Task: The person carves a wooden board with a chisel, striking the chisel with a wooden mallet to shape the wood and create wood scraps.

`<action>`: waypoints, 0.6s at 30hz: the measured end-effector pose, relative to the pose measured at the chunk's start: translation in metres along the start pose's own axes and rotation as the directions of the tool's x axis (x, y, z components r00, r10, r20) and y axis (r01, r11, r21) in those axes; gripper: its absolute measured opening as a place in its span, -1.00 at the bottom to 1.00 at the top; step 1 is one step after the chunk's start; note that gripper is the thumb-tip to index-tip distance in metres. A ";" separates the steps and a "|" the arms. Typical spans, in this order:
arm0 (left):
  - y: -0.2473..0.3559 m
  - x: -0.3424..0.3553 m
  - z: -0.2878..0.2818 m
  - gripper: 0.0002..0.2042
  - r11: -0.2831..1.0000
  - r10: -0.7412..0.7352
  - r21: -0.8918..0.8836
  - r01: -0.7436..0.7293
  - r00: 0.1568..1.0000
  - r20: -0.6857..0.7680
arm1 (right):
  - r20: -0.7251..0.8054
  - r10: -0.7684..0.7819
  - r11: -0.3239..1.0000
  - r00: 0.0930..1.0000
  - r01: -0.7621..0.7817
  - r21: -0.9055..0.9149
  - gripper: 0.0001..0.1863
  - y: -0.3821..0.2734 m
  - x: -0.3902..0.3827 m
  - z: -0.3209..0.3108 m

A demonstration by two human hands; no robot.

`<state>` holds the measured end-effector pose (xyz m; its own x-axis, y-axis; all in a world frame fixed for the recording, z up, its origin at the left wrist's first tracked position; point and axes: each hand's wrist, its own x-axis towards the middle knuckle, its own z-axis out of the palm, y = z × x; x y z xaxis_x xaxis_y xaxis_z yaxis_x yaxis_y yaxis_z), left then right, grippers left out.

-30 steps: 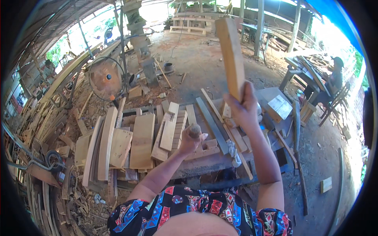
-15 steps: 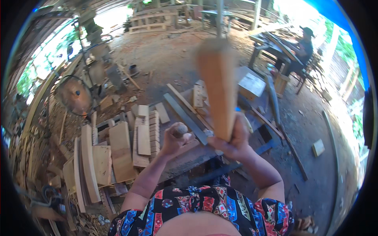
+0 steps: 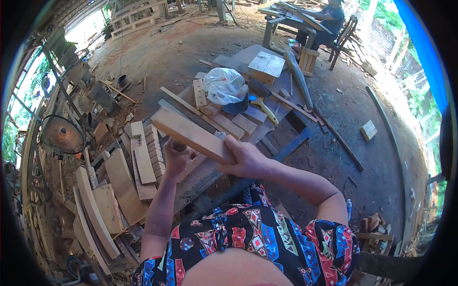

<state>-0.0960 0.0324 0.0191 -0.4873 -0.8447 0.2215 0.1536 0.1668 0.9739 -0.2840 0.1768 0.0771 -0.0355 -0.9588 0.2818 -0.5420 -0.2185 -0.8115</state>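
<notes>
My right hand (image 3: 245, 159) is closed round the near end of a thick, squared wooden club (image 3: 191, 132), which slants away to the left, its far end above and beyond my left hand. My left hand (image 3: 174, 161) is wrapped round a short tool with a round-ended handle (image 3: 179, 146); only its top shows, and its lower part is hidden. Beneath both hands lies a low wooden workbench (image 3: 193, 183). Left of my left hand rest several pale boards (image 3: 125, 178) and a row of slotted wooden pieces (image 3: 155, 150).
A clear plastic bag (image 3: 224, 86), a paintbrush (image 3: 265, 109) and wood offcuts (image 3: 224, 125) lie beyond my hands. A metal-topped box (image 3: 265, 66) stands farther back. A round fan (image 3: 63, 133) is at the left. A person (image 3: 329, 21) sits at a table back right.
The club has swung down from nearly upright to a leftward slant near my left hand. My view has shifted, bringing the bag and paintbrush into sight.
</notes>
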 end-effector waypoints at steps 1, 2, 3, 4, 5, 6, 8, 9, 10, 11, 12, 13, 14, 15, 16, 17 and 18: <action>-0.001 0.000 -0.001 -0.84 1.000 0.002 0.001 -0.002 1.000 -0.005 | 0.202 0.227 0.960 0.953 -0.183 -0.214 -0.40 -0.004 0.001 -0.001; -0.003 0.000 -0.002 -0.84 0.998 0.054 0.031 -0.054 0.998 -0.014 | 0.156 0.197 0.956 0.968 -0.154 -0.249 -0.42 -0.009 0.001 -0.006; -0.004 0.000 -0.003 -0.84 0.993 0.106 0.062 -0.105 0.994 -0.021 | 0.159 0.193 0.957 0.968 -0.150 -0.248 -0.42 -0.016 0.005 -0.014; -0.004 0.000 -0.005 -0.84 0.993 0.107 0.061 -0.105 0.994 -0.018 | 0.025 0.024 0.997 0.999 -0.022 -0.073 -0.44 -0.026 0.007 -0.023; -0.003 0.000 -0.009 -0.85 0.981 0.124 0.148 -0.125 0.992 0.014 | -0.135 -0.123 0.988 0.983 0.134 0.082 -0.46 -0.034 0.006 -0.028; -0.003 -0.001 -0.011 -0.85 0.962 0.138 0.233 -0.146 0.989 0.047 | -0.231 -0.021 0.873 0.973 0.131 0.470 -0.52 -0.040 0.005 -0.025; -0.010 0.001 -0.011 -0.85 0.963 0.146 0.224 -0.150 0.989 0.035 | -0.284 -0.023 0.877 0.958 0.156 0.454 -0.52 -0.038 -0.001 -0.016; -0.012 0.001 -0.010 -0.85 0.965 0.147 0.214 -0.148 0.989 0.022 | -0.334 -0.021 0.881 0.942 0.175 0.439 -0.52 -0.032 -0.004 -0.010; -0.011 0.001 -0.005 -0.85 0.966 0.149 0.211 -0.151 0.988 0.029 | -0.215 -0.125 0.965 0.969 0.169 0.201 -0.52 -0.010 -0.004 0.000; -0.008 -0.001 -0.002 -0.84 0.988 0.090 0.129 -0.090 0.996 0.006 | -0.213 -0.130 0.964 0.968 0.173 0.201 -0.52 0.002 -0.006 0.005; -0.006 -0.003 -0.001 -0.84 0.999 0.028 0.045 -0.027 1.000 -0.014 | -0.027 0.004 0.998 1.000 -0.002 0.065 -0.53 0.010 -0.010 0.008; -0.009 -0.004 -0.008 -0.84 0.998 0.031 0.048 -0.030 0.999 -0.035 | 0.148 0.155 0.985 0.977 -0.141 -0.102 -0.53 0.012 -0.010 0.008; -0.015 -0.002 -0.017 -0.84 0.993 0.076 0.094 -0.069 0.995 -0.067 | 0.170 0.143 0.987 0.975 -0.127 -0.100 -0.53 0.013 -0.008 0.007; -0.019 -0.002 -0.026 -0.85 0.984 0.118 0.144 -0.103 0.988 -0.102 | 0.089 0.168 0.985 0.982 -0.170 0.024 -0.54 0.013 -0.003 0.005; -0.017 -0.002 -0.031 -0.86 0.980 0.139 0.162 -0.118 0.983 -0.124 | 0.025 0.213 0.965 0.977 -0.214 0.153 -0.54 0.016 -0.001 0.007; -0.014 -0.002 -0.037 -0.86 0.981 0.124 0.171 -0.097 0.979 -0.159 | 0.064 0.209 0.963 0.976 -0.217 0.160 -0.54 0.017 -0.001 0.011; -0.011 0.000 -0.043 -0.86 0.991 0.135 0.036 -0.130 0.971 -0.197 | 0.009 0.293 0.913 0.956 -0.283 0.296 -0.54 0.019 -0.001 0.016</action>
<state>-0.0605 0.0087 0.0058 -0.2836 -0.8979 0.3368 0.1850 0.2934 0.9379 -0.2804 0.1704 0.0532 -0.1850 -0.9824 0.0268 -0.2362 0.0179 -0.9715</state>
